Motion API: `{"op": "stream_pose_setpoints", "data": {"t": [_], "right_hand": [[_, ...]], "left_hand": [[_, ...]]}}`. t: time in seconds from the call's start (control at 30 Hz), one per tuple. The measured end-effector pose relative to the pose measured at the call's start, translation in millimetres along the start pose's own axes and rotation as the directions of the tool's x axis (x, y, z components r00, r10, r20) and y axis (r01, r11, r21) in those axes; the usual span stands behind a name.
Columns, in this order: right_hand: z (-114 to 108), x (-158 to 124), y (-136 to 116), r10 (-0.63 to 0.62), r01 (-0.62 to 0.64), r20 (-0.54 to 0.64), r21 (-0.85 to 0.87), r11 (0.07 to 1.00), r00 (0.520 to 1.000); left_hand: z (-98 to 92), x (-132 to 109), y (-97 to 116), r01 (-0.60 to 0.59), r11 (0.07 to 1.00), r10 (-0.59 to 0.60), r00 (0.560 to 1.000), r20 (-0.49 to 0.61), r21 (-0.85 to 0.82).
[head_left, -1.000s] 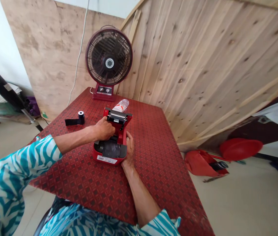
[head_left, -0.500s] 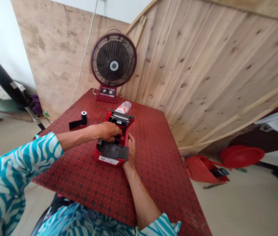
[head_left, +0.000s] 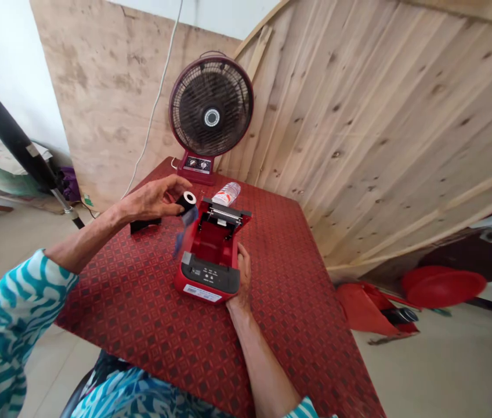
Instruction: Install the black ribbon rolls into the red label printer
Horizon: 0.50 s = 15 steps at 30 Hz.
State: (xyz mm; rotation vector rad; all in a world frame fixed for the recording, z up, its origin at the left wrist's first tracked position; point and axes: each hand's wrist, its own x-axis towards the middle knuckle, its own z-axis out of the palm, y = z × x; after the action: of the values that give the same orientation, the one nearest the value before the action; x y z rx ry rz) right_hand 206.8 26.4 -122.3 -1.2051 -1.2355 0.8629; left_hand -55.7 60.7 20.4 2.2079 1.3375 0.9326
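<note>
A red label printer (head_left: 211, 255) stands on the table with its lid hinged open, and its red inner well shows nothing inside. My left hand (head_left: 154, 198) is raised to the left of the printer, holding a small black ribbon roll (head_left: 187, 200) at its fingertips. A blurred dark strip (head_left: 184, 227) hangs from the roll. My right hand (head_left: 242, 273) grips the printer's right side, its fingers curled against the wall. A black strip (head_left: 145, 226) lies on the table under my left hand, partly hidden.
The red patterned table (head_left: 281, 313) holds a water bottle (head_left: 226, 194) behind the printer and a maroon desk fan (head_left: 211, 116) at the far edge. A red dustpan (head_left: 363, 310) and red basin (head_left: 441, 287) sit on the floor at right.
My left hand has left the printer's inside and moved up and left, now with the black roll in its fingers. My right hand stays on the printer's side.
</note>
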Motion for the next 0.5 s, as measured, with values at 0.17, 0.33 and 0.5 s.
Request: {"op": "stream_pose_setpoints", "data": {"t": [0.17, 0.33, 0.5], "right_hand": [[-2.2, 1.8, 1.2, -0.054, 0.055, 0.008, -0.099, 0.994, 0.998], [-2.3, 0.8, 5.1, -0.019, 0.019, -0.005, -0.050, 0.999, 1.000], [-1.7, 1.0, 10.3, -0.030, 0.030, 0.010, -0.042, 0.999, 1.000]], "left_hand": [[8.5, 18.3, -36.7, 0.105, 0.973, -0.108, 0.994, 0.001, 0.206], [31.9, 39.7, -40.8, 0.211, 0.822, -0.309, 0.946, 0.102, 0.529], [54.9, 51.0, -46.8, 0.211, 0.781, -0.342, 0.932, 0.118, 0.588]]}}
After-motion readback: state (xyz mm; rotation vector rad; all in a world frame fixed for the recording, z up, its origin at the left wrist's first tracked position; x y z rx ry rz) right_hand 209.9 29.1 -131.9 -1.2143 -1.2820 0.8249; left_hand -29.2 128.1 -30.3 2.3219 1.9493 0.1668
